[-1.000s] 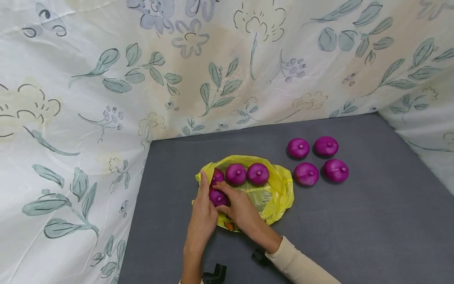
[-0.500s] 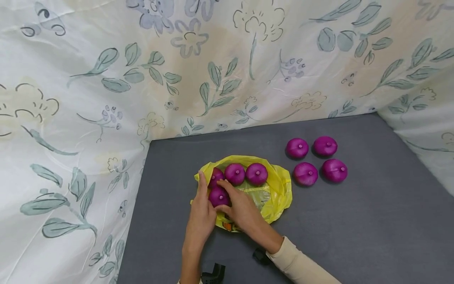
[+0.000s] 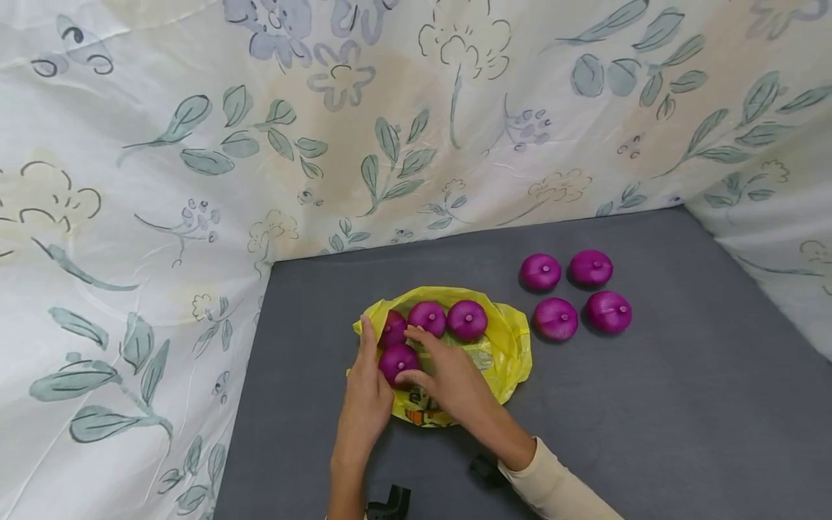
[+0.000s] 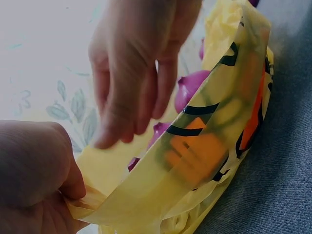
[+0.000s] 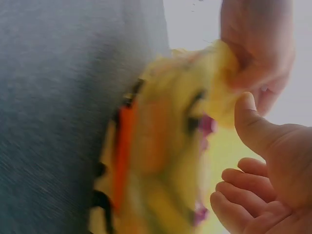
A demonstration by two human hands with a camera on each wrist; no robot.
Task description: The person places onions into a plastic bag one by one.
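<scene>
Right hand (image 3: pixel 452 372) has shifted right, off the near-left onion (image 3: pixel 393 361) it was cupping a second ago; bag and onions look put. Your grey table (image 3: pixel 650 412) carries the yellow bag (image 3: pixel 520 354), mouth up: thin film, so expect light, limp, easy to tear. Take it by the rim, as your left hand (image 3: pixel 366 397) does, thumb and fingers pinching the left edge. Right hand's spread, nothing between thumb and fingers; thumb overlaps the onion from above, can't tell if it touches. That onion sits inside at the bag's left, stem up. Should be firm, heavy for the film, smooth enough to slip; grip its widest sides, not the stem. Left hand and bag wall crowd its left. You've three other onions (image 3: pixel 466 320) along the back, one close behind it, so work from the right. Four loose onions (image 3: pixel 555 319) lie outside, nearest one just beside the rim. Black wrist gear (image 3: pixel 398 498) could snag film if you reach deep.
</scene>
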